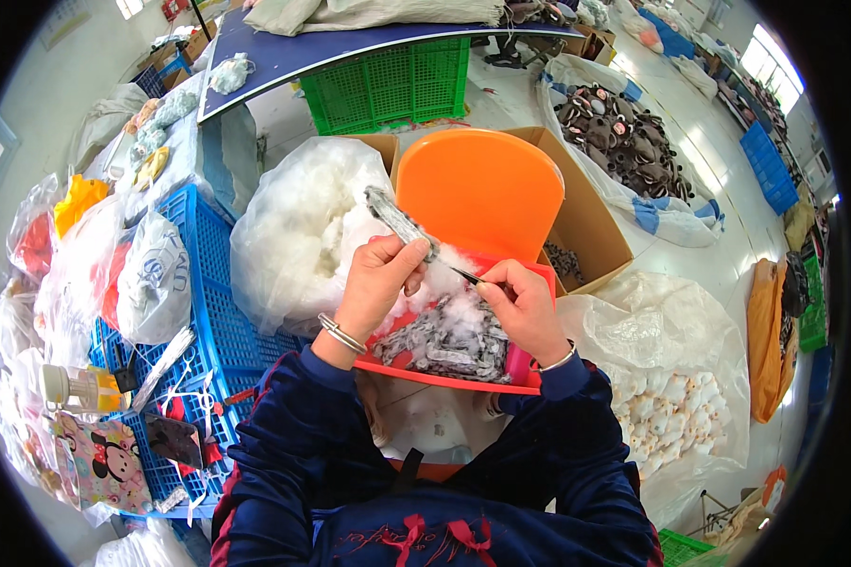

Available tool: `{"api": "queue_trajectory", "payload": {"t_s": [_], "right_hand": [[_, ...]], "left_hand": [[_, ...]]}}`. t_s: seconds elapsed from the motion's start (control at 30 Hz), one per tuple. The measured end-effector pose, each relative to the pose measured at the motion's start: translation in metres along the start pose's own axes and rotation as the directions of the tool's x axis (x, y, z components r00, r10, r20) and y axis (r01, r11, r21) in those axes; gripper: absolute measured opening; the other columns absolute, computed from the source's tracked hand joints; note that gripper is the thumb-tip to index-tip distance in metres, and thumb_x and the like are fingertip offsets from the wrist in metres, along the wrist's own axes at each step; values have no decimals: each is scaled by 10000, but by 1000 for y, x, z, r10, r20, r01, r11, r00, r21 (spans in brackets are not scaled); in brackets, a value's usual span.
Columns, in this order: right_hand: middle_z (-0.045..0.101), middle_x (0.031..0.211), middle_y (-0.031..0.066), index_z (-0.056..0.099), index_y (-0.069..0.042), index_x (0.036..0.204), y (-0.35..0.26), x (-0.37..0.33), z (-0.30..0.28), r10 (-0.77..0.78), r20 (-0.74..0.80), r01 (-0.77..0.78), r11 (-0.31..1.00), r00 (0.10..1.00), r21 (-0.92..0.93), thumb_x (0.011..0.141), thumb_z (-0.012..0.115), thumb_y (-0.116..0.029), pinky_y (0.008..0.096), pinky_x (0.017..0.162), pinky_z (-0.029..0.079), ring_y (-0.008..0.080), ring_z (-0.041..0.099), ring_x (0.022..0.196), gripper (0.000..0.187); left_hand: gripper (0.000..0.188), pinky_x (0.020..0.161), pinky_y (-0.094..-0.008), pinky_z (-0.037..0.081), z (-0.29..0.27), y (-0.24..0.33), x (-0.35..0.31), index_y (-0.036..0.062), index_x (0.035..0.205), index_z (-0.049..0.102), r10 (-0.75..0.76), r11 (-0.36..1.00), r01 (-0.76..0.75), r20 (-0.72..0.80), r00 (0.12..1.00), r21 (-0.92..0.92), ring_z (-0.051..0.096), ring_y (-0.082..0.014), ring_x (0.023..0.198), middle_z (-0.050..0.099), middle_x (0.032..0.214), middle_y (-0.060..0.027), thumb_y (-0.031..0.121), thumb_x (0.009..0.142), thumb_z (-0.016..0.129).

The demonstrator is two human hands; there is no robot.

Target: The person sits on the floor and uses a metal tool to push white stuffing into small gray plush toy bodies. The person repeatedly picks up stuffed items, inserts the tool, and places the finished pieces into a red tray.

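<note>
My left hand point(376, 276) is nearly closed, thumb and fingers pinching a fuzzy grey piece point(402, 221) near its lower end; the rest of it slants up toward between ten and eleven o'clock. My right hand point(522, 304) is also bent nearly closed, its fingertips gripping a thin dark tool point(466, 276) that points to ten o'clock, at the piece's lower end. I can't tell whether its tip is inside.

Below my hands sits a red tray point(463, 384), holding a heap of grey pieces point(444, 348) with loose white stuffing point(465, 310) on top. Taking the tray as the clock's centre, an orange chair point(480, 184) stands at twelve, a cardboard box point(598, 231) at two, and a clear plastic bag with small white pieces point(673, 423) at four. A blue crate point(219, 312) is at nine, and a big bag of stuffing point(293, 222) bulges at ten.
</note>
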State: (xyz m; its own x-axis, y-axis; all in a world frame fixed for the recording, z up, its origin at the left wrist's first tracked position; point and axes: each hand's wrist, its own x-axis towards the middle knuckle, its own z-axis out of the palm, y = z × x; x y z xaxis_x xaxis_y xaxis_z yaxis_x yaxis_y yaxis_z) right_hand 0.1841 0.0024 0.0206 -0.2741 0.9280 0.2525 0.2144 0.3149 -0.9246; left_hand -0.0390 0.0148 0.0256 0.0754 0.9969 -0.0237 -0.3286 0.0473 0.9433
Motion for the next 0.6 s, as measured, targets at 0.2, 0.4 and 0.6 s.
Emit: {"api": "queue_trajectory", "payload": {"t_s": [0.2,0.4,0.6], "right_hand": [[598,749,49,591,6,900,-3,0,2,13,11,-12,1000,1000,-8,899,659,-68,238,575,430,88,524,632,101],[601,751,49,585,11,907,0,1,6,31,-11,-30,998,999,50,898,659,-64,237,587,434,83,527,646,105],[593,749,41,578,10,902,-8,1,7,18,-28,-18,1000,999,21,897,655,-55,235,593,434,77,520,655,102]], "left_hand": [[289,471,-235,390,7,3,-5,39,687,607,-3,982,-1,17,1000,187,512,-76,499,584,589,-21,181,935,656],[285,473,-235,400,14,-4,-6,21,745,638,-32,997,33,-5,999,75,516,-87,500,574,589,-17,205,962,615],[243,490,-223,405,14,-10,-5,-8,959,690,10,996,-9,-13,1000,89,515,-80,526,573,630,-7,208,983,582]]}}
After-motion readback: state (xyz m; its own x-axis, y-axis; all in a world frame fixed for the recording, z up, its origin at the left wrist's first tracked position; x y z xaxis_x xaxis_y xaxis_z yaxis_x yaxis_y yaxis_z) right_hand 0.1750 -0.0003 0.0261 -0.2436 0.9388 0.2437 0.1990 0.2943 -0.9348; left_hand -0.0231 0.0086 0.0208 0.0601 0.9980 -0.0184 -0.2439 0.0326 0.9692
